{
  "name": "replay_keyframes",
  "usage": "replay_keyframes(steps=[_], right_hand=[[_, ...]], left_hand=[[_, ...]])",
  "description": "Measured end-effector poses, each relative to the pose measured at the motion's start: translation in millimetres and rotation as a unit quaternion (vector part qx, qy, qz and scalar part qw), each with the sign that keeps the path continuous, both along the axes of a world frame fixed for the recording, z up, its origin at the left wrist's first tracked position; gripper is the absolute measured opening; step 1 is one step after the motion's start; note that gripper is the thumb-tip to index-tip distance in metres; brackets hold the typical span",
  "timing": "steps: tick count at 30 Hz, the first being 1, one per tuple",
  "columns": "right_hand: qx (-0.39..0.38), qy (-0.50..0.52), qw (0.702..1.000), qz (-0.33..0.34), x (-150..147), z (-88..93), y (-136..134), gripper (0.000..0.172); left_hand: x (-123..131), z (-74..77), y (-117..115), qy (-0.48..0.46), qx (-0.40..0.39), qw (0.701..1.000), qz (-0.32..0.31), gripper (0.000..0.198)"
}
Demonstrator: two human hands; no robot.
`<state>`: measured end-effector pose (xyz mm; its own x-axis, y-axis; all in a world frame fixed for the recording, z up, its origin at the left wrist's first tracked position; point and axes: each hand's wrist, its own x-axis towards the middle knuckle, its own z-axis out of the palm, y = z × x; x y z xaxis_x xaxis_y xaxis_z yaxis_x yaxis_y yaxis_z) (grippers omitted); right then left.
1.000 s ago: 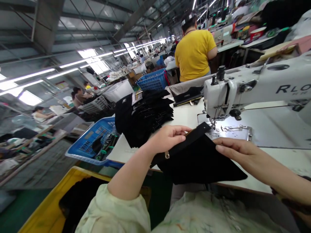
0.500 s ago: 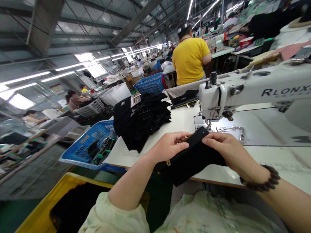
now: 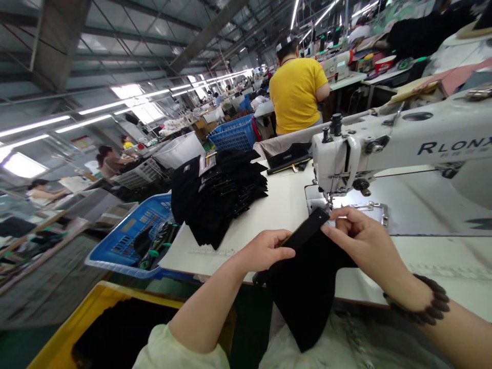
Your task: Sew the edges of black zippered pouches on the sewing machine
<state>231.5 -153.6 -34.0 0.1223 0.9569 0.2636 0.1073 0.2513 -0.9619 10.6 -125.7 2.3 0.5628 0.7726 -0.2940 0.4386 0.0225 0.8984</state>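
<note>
Thumb and curled fingers of the right hand (image 3: 361, 243) pinch the black fabric piece (image 3: 303, 292) near its upper corner, forearm slanting in from lower right! The left hand (image 3: 263, 251) clamps the stiff edge, thumb on top. That corner's right by the sewing machine's (image 3: 333, 161) needle; below, cloth hangs past the surface's (image 3: 282, 197) front edge.

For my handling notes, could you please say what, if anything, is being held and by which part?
The left hand pinches a black fabric piece partway along its banded edge; the right hand holds it near that edge's far end.
</note>
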Motion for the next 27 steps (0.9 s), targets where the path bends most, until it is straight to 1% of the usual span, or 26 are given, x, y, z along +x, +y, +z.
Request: replay_keyframes(steps=[2,6,8,11,13,15,17,19,21,22,24,26,27], right_hand=[[0.005,-0.015,1.000,0.004,1.8,-0.9,2.2,0.030],[-0.018,-0.072,0.991,0.109,8.6,2.2,6.9,0.032],[-0.016,-0.073,0.988,0.137,11.0,4.9,8.9,0.032],[0.006,-0.071,0.988,0.139,12.9,7.6,10.5,0.030],[0.026,-0.084,0.985,0.149,13.8,8.5,10.4,0.028],[0.038,-0.101,0.978,0.178,14.0,9.0,9.4,0.027],[0.037,-0.111,0.971,0.208,13.3,8.7,7.7,0.028],[0.034,-0.106,0.970,0.217,12.5,6.3,5.6,0.029],[0.033,-0.078,0.977,0.194,14.1,0.7,3.7,0.029],[0.032,-0.062,0.983,0.173,16.9,-3.3,3.0,0.031],[0.025,-0.043,0.991,0.121,27.5,-13.6,1.5,0.036],[0.002,-0.065,0.995,0.078,43.2,-25.9,-0.2,0.044],[-0.015,-0.081,0.994,0.065,51.8,-32.4,-1.4,0.048]], left_hand=[[0.2,-2.3,-2.1,-0.017,0.013,0.999,0.026,0.037],[0.4,2.1,-5.0,-0.025,0.031,0.998,0.048,0.039],[0.1,5.6,-4.8,-0.027,0.028,0.998,0.047,0.040],[-1.6,9.5,-3.2,-0.021,0.031,0.999,0.037,0.038],[-3.1,10.8,-2.6,0.005,0.049,0.998,0.027,0.036],[-4.4,11.8,-3.2,0.037,0.065,0.997,0.019,0.033],[-5.6,14.1,-4.8,0.060,0.058,0.996,0.004,0.032],[-7.6,20.0,-6.1,0.081,0.049,0.995,-0.019,0.032],[-11.0,30.9,-5.7,0.119,0.077,0.990,-0.028,0.030],[-12.9,38.1,-4.4,0.136,0.107,0.985,-0.013,0.029],[-14.8,54.5,1.4,0.139,0.177,0.973,0.055,0.029],[-10.6,71.1,12.1,0.091,0.242,0.956,0.140,0.034],[-5.3,78.7,19.6,0.069,0.279,0.943,0.170,0.036]])
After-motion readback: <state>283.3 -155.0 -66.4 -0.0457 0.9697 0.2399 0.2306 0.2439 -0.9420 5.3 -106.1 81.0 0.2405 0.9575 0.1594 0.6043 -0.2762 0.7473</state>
